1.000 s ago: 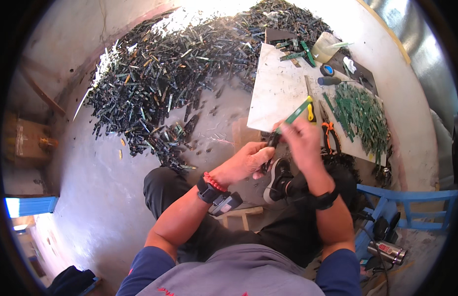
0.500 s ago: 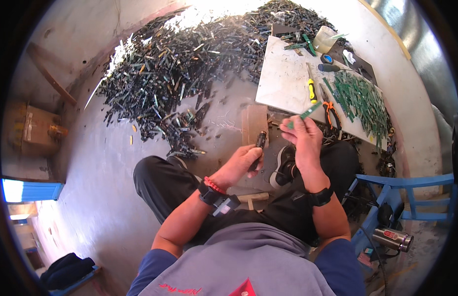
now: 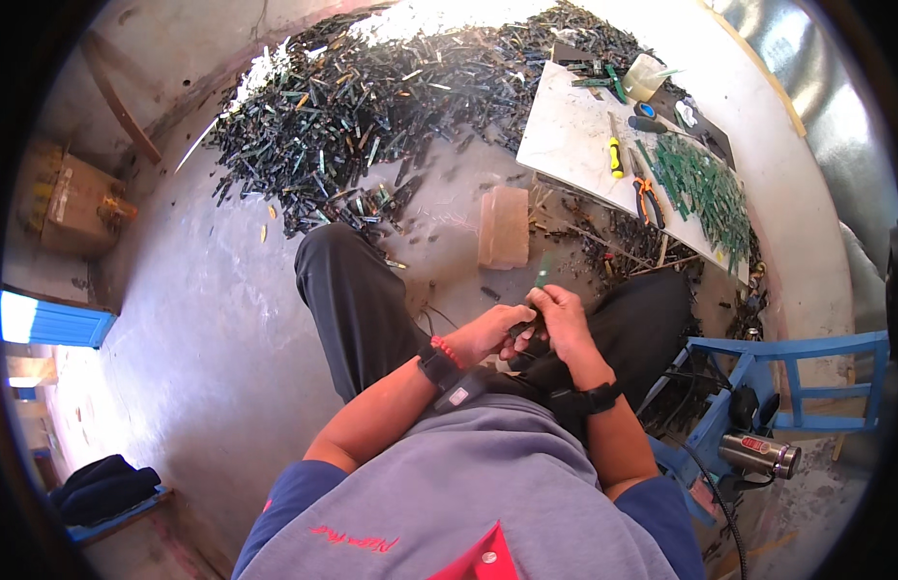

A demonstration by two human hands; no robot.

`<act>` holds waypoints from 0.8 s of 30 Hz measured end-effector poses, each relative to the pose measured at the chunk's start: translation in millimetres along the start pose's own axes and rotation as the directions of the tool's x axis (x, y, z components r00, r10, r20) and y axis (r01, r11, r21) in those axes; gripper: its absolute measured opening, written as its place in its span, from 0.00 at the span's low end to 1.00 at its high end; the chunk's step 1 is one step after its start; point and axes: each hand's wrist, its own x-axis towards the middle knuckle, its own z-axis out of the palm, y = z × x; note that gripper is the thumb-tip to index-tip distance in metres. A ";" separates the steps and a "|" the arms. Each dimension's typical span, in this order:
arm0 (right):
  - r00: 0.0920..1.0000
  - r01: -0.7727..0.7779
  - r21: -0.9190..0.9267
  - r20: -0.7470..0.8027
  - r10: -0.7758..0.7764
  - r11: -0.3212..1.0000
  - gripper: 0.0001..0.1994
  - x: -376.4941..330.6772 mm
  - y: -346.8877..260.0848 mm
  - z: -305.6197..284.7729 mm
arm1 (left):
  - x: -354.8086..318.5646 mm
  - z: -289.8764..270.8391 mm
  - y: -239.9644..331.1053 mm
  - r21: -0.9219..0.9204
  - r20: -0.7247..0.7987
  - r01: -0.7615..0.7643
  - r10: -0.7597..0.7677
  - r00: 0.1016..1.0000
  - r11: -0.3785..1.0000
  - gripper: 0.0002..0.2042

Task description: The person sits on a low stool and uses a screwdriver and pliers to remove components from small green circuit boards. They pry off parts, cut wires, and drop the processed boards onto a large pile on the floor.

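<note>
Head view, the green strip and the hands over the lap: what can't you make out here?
- Green strip: lower end hidden inside the right hand.
- Dark tool at the left hand: mostly covered by both hands; kind unclear.
- Grip: fingers overlap, contact unclear.
- Dark pile: pieces too small to identify.

- The thin strip (image 3: 544, 271) in the right hand (image 3: 562, 324) is dark green.
- The left hand (image 3: 492, 331) has a red bead band and a black strap at its wrist.
- The trousers (image 3: 357, 300) are black — the shirt (image 3: 487, 493) grey, with blue sleeves and red trim.
- The white board (image 3: 574, 135) carries green strips (image 3: 705, 188), a yellow-handled tool (image 3: 615, 155) and orange-handled pliers (image 3: 647, 198).
- The brick (image 3: 504, 227) is pale pink.
- The stool (image 3: 787, 387) is blue.
</note>
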 end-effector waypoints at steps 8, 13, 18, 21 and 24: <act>0.989 -0.132 0.176 -0.041 0.141 0.976 0.10 28.3 36.9 -7.6 | 22.1 -27.8 -17.5 0.094 -0.401 0.062 -0.019 0.916 0.994 0.21; 0.990 -0.077 0.170 -0.105 0.096 0.982 0.10 31.6 39.7 -12.7 | 32.0 -32.8 -25.8 0.035 -0.464 0.063 -0.039 0.885 0.997 0.20; 0.865 0.193 0.123 -0.489 -0.110 0.974 0.10 45.5 9.0 -73.3 | 39.9 -30.3 -26.6 0.092 -0.454 0.095 -0.043 0.890 0.991 0.20; 0.714 0.303 0.008 -0.664 -0.221 0.953 0.13 23.1 -27.7 -143.5 | 43.3 -41.7 -31.5 0.103 -0.431 0.081 -0.029 0.902 0.991 0.19; 0.519 0.369 -0.153 -0.784 -0.340 0.917 0.14 -3.7 -38.4 -214.1 | 47.4 -40.7 -32.6 0.099 -0.443 0.121 -0.065 0.894 0.988 0.19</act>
